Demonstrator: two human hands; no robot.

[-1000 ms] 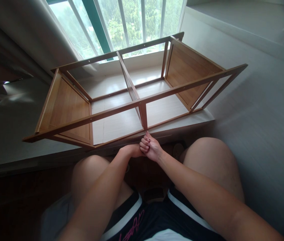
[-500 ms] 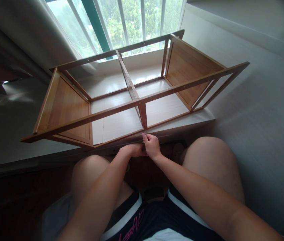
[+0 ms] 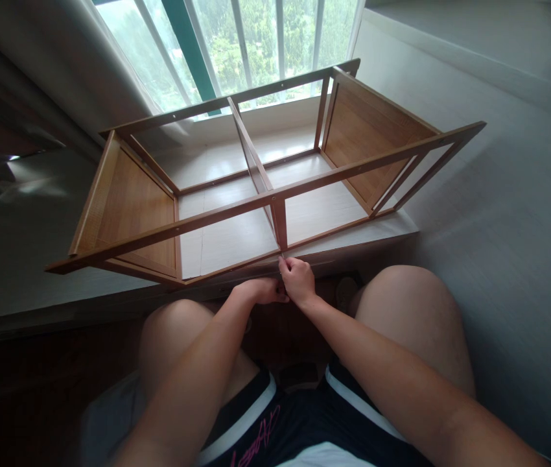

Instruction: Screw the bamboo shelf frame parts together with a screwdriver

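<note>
A brown wooden shelf frame (image 3: 227, 213) lies on the pale ledge, with slatless open sides, two end panels and a middle board (image 3: 250, 152). Just below the foot of that middle board, at the frame's near lower rail, my right hand (image 3: 297, 280) is closed in a pinch. Something thin seems to show at its fingertips, too small to name. My left hand (image 3: 262, 291) is curled against the right one, lower and to its left. Its fingers are mostly hidden, and what they hold, if anything, cannot be made out.
Behind the frame is a barred window (image 3: 266, 45), with a grey curtain (image 3: 85, 58) at the left. The pale ledge (image 3: 392, 227) ends in an edge above my knees. A pale wall (image 3: 513, 194) rises on the right.
My right hand has shifted very slightly right. The frame appears a little further right in the view, as does the window. Both hands stay at the same spot by the lower rail.
</note>
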